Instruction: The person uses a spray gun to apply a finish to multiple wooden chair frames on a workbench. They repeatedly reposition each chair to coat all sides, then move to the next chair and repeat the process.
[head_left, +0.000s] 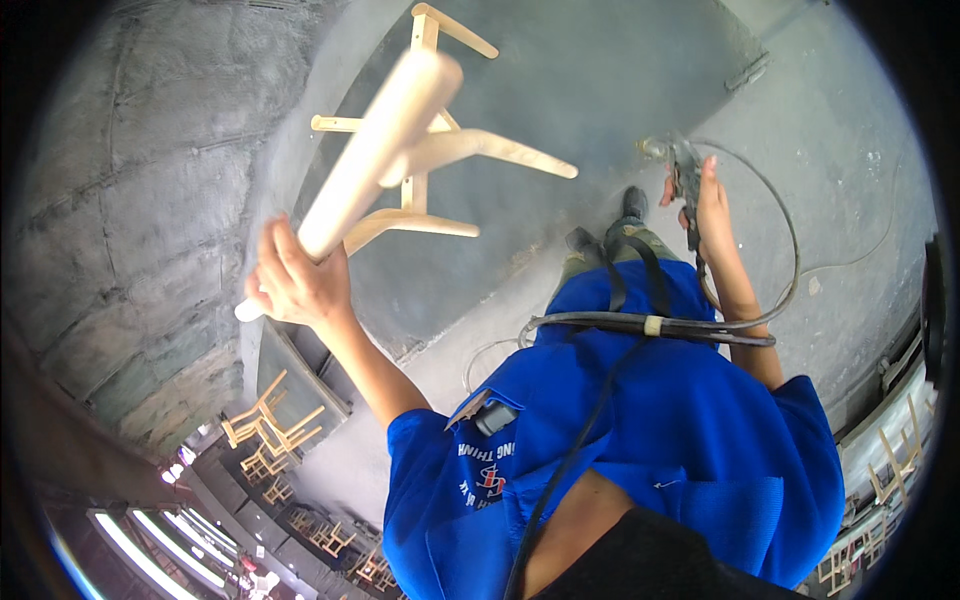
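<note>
My left hand (305, 280) is closed around one thick bar of a pale wooden chair frame (378, 145), holding it up at the left. The frame's legs and rails spread out beyond the hand, tilted, and its nearest bar is slightly blurred. At the right, my right hand (713, 215) grips a spray gun (686, 172) by its handle. The gun's nozzle end points toward the chair frame, with a gap between them. From the gun a dark hose (797, 240) loops back across my blue shirt. Whether any spray is coming out, I cannot tell.
A grey panel (600, 70) lies beyond the chair frame, beside a rough grey wall (190, 150) at the left. More wooden chair frames (268, 425) stand at the lower left, near bright tube lights (150, 555). Others (900, 465) are at the lower right.
</note>
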